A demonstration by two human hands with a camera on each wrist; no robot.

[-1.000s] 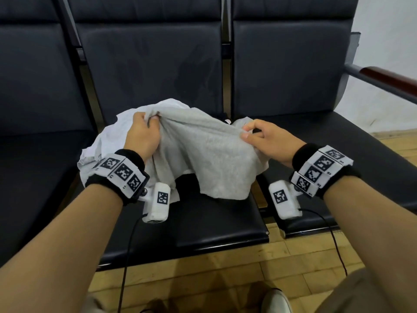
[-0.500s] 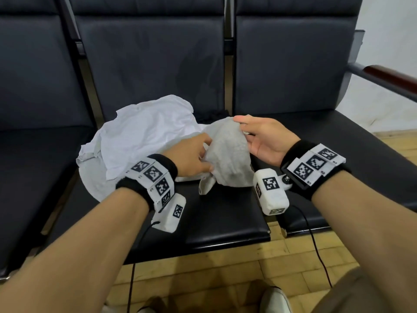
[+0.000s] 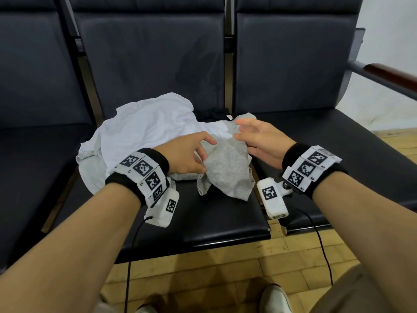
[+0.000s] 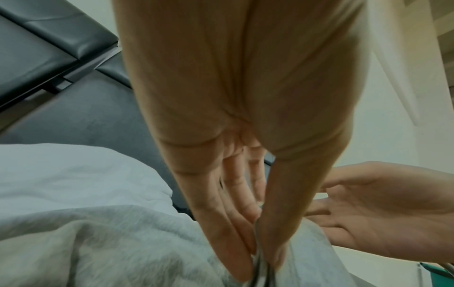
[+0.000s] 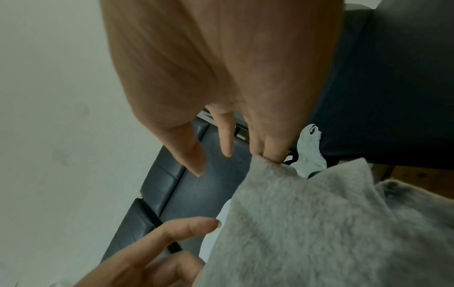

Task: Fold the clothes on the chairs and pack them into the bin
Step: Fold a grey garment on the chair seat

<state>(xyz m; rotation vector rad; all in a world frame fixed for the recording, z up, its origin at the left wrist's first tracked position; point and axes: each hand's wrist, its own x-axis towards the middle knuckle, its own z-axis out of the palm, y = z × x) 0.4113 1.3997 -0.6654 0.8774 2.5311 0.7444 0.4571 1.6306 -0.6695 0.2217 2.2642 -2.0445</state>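
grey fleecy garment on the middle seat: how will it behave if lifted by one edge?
The grey garment likely flops and unfolds: it lies bunched, a loose flap draping onto the seat. Its fuzzy nap in the right wrist view suggests good grip. The left hand pinches it easily, so probably light.

Three dark padded chairs stand in a row: one [image 3: 33,86] at 9 o'clock, one [image 3: 153,64] at 12 o'clock, one [image 3: 293,64] at 2 o'clock. Three garments lie on the middle seat: one white [image 3: 144,127], one grey [image 3: 228,168], one black [image 3: 212,114]. Also counted: two hands, left hand [image 3: 185,154] and right hand [image 3: 261,141]; two marker wristbands [image 3: 144,175] [image 3: 311,168]; two shoes [image 3: 275,299] [image 3: 144,309] at 6 o'clock.
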